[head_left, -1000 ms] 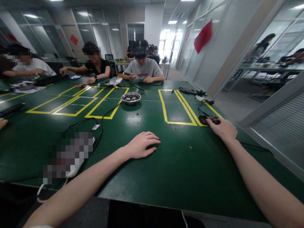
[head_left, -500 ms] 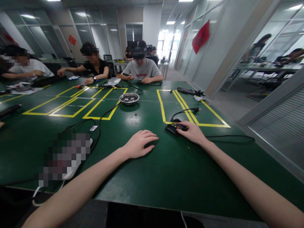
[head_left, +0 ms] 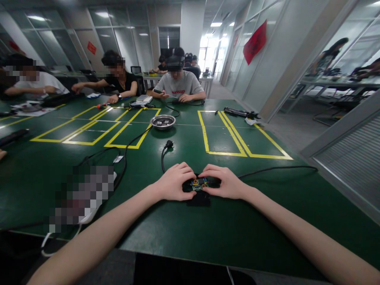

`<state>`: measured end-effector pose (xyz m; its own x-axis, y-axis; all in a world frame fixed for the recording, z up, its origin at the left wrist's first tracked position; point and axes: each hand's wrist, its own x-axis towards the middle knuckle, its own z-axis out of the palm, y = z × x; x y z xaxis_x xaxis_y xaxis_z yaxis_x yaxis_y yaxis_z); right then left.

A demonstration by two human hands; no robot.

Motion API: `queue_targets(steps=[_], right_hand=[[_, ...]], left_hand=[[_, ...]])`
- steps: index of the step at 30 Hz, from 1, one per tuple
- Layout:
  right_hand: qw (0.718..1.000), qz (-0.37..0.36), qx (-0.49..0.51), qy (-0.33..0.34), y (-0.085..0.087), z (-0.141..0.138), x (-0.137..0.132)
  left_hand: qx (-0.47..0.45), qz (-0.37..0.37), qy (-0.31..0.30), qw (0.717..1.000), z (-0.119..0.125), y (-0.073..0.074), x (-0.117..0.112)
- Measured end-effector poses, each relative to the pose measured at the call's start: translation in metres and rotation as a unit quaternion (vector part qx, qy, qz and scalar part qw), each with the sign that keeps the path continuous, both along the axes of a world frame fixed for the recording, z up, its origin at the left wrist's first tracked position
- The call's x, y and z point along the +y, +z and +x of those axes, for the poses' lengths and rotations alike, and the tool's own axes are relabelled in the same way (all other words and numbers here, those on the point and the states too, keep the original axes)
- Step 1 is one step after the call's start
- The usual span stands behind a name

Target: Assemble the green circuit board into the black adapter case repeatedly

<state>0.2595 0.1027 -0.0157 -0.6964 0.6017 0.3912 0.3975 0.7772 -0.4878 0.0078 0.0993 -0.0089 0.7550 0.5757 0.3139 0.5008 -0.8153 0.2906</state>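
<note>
Right in front of me, both hands close on a small opened black power adapter with its circuit board bare, copper-coloured coils showing on top. My left hand grips the left end between thumb and fingers. The opposite end is pinched by my right hand. A flat black piece of the casing sticks out below the board on the near side. Behind my left hand, a black plug lies on its bent cable; another black cable runs off to the right. My fingers hide both ends of the casing.
Ahead stands a metal bowl with small metal parts, among yellow tape outlines on the green table. A white power strip, partly blurred out, lies left. A folded black tripod-like object is far right. Co-workers sit across the table.
My right hand has brought the adapter from the right to the middle, near my left hand. The left hand, earlier resting on the table, now grips it too. The plug came along.
</note>
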Motion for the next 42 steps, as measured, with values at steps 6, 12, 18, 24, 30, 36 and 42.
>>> queue_targets(steps=[6,12,18,24,30,36,42], right_hand=[[0.997,0.028,-0.066,-0.025,0.002,0.011,0.005],[0.997,0.011,-0.037,-0.066,-0.012,0.008,0.008],[0.992,-0.031,-0.028,-0.117,-0.016,0.001,0.002],[0.986,-0.053,-0.044,-0.153,-0.014,-0.005,-0.008],[0.98,-0.013,-0.088,-0.176,-0.015,-0.008,-0.006],[0.979,0.038,-0.1,-0.175,-0.017,-0.009,-0.005],[0.98,0.059,-0.105,-0.16,-0.018,-0.01,-0.006]], left_hand=[[0.004,-0.003,0.043,0.999,0.002,-0.002,-0.001],[-0.003,-0.009,0.075,0.997,-0.001,-0.002,0.005],[-0.021,-0.015,0.061,0.998,-0.004,-0.006,0.008],[-0.077,-0.035,0.028,0.996,-0.007,-0.015,0.015],[-0.09,-0.033,0.02,0.995,-0.011,-0.018,0.021],[-0.038,-0.008,0.036,0.999,-0.011,-0.013,0.019],[-0.024,-0.005,0.063,0.998,-0.008,-0.011,0.016]])
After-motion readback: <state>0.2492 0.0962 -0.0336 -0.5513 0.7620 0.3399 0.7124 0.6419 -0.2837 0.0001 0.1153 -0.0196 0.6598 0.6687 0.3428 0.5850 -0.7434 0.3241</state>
